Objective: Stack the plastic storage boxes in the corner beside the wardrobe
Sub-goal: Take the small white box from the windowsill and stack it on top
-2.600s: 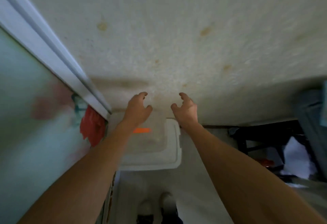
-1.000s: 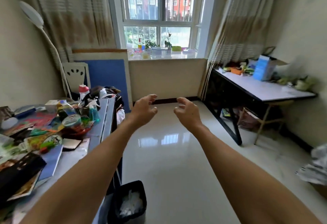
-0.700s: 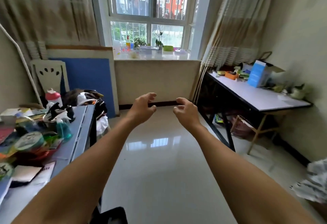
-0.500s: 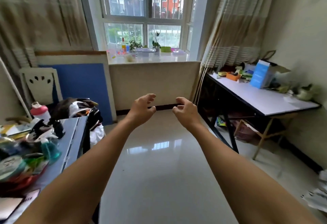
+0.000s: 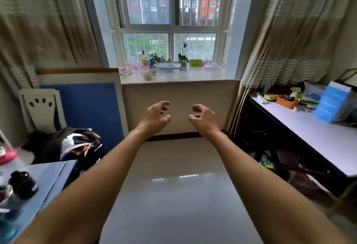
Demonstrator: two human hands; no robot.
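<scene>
Both arms reach forward at chest height, facing the window. My left hand (image 5: pixel 156 116) and my right hand (image 5: pixel 201 117) hold nothing, fingers curled and apart, palms turned toward each other with a gap between them. A clear plastic storage box (image 5: pixel 168 67) with a lid stands on the windowsill (image 5: pixel 202 75) far ahead, beyond both hands. The wardrobe and the corner beside it are out of view.
A cluttered blue-grey table (image 5: pixel 44 178) is at my left. A white desk (image 5: pixel 318 135) with a blue box (image 5: pixel 331 102) runs along the right wall. Glossy floor (image 5: pixel 177 186) stretches ahead to the window wall. A blue board (image 5: pixel 87 108) and white chair (image 5: pixel 41 108) lean at the left.
The view swung from the wall and a white box below to the room, then moved forward toward the window. Both hands kept the same open, curled pose.
</scene>
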